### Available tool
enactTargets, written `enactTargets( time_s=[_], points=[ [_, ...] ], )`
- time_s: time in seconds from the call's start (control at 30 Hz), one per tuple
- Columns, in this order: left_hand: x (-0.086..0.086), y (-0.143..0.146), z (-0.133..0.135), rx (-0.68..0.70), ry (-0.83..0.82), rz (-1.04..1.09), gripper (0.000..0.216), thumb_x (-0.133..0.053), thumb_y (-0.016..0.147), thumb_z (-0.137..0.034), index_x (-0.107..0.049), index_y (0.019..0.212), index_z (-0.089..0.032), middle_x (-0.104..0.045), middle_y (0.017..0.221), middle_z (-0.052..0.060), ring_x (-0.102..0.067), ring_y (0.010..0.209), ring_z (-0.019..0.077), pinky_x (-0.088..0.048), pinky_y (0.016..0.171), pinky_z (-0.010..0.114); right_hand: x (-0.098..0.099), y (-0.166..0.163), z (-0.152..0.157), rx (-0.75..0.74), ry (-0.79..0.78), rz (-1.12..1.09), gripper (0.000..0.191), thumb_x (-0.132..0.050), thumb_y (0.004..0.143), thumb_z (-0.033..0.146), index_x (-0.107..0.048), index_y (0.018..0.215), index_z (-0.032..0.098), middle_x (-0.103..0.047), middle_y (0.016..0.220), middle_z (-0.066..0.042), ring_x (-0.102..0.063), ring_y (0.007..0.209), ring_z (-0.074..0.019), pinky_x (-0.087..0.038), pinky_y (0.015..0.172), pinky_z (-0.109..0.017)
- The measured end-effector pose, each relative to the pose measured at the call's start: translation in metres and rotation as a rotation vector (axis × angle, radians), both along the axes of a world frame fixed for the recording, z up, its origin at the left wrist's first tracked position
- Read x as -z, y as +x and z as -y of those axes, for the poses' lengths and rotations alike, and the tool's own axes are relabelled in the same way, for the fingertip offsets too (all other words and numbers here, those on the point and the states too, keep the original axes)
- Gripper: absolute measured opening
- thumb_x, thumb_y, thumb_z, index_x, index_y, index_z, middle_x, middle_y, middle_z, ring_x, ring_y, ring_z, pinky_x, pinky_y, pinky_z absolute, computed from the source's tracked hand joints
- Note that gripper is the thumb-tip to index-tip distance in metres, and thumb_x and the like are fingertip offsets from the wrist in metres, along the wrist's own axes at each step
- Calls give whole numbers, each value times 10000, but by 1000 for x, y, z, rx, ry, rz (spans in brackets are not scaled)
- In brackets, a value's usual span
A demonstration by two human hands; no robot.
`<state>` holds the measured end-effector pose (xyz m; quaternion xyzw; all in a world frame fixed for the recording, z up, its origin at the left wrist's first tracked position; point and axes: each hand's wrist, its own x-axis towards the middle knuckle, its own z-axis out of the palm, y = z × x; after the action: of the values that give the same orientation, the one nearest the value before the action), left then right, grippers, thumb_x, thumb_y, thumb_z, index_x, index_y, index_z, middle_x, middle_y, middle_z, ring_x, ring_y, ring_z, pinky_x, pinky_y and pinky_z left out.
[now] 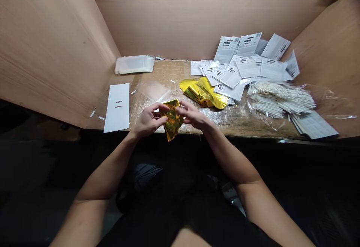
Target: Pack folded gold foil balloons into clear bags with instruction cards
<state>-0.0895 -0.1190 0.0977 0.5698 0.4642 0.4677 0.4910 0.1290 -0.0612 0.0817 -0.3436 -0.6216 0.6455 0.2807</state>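
Both my hands hold a folded gold foil piece (172,120) over the table's front edge. My left hand (148,120) pinches its left side with thumb and fingers closed. My right hand (192,115) grips its right side, fingers curled on the foil. A second crumpled gold foil piece (203,92) lies on the table just beyond my right hand. A clear plastic sleeve (152,91) lies flat behind my left hand.
White printed cards (247,68) are heaped at the back right, beside a bundle of white sticks (281,98) in clear wrap. A white paper strip (117,107) lies at the left, a stack of clear bags (135,64) at the back left. Wooden walls (56,44) enclose the table (253,127).
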Motion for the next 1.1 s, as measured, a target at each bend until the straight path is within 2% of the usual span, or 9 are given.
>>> enactTargets(
  time_s=[0.17,0.3,0.43,0.53,0.67,0.77,0.9,1.0,1.1],
  points=[
    [14,12,8,49,-92,159,640,-869,788,-305,-572,1345,-203,-789,961,57,-776,764,198,-640,707,305,6,-1,14,40,-55,-206,616,-893,728,695,-669,1000,190,-559,709,35,-427,567,-96,-314,495,-227],
    [20,14,21,108,-233,213,434,-848,828,-350,-642,1176,-190,-760,804,36,-724,643,182,-602,625,292,12,11,21,-9,-59,-172,506,-836,827,619,-696,1140,247,-564,730,55,-365,532,-90,-321,507,-236],
    [17,4,29,28,-28,87,68,-756,822,-238,-736,814,-173,-678,685,15,-589,576,115,-470,548,232,-2,40,15,-247,160,-53,336,-726,935,549,-780,989,221,-684,896,-35,-580,745,-159,-488,705,-309],
    [12,1,28,74,105,-91,101,-692,817,-191,-781,773,-175,-696,716,34,-604,643,137,-469,590,254,-24,49,3,-300,406,105,349,-694,971,487,-822,1130,205,-728,1062,-80,-631,944,-200,-509,862,-349],
    [5,-1,17,201,164,-267,140,-696,884,-259,-803,824,-190,-728,749,43,-657,686,170,-521,660,289,-41,34,-6,-376,471,299,276,-721,941,436,-835,993,189,-708,804,-27,-577,743,-166,-447,717,-302],
    [10,-40,-6,62,138,-346,231,-730,930,-410,-797,975,-194,-764,839,72,-718,763,214,-565,703,320,-32,26,-1,-317,378,329,304,-731,918,466,-786,805,190,-683,684,-29,-562,653,-167,-425,649,-301],
    [33,-154,-36,-476,153,-625,349,-935,727,-403,-698,858,-182,-731,780,78,-722,861,263,-551,834,382,-3,33,10,-69,237,233,394,-818,843,580,-767,755,200,-681,691,-51,-585,656,-191,-446,627,-318],
    [52,-220,-41,-615,-67,-794,446,-970,627,-359,-553,638,-200,-603,606,-4,-686,793,208,-489,849,338,17,35,18,7,126,175,457,-873,777,647,-763,746,205,-690,719,-46,-593,658,-188,-461,625,-322],
    [57,-238,-37,-651,-226,-828,476,-929,701,-346,-488,575,-219,-486,521,-70,-597,668,122,-427,765,268,29,27,24,43,7,99,495,-916,717,672,-758,754,205,-705,735,-46,-615,656,-186,-488,622,-330]
  ],
)
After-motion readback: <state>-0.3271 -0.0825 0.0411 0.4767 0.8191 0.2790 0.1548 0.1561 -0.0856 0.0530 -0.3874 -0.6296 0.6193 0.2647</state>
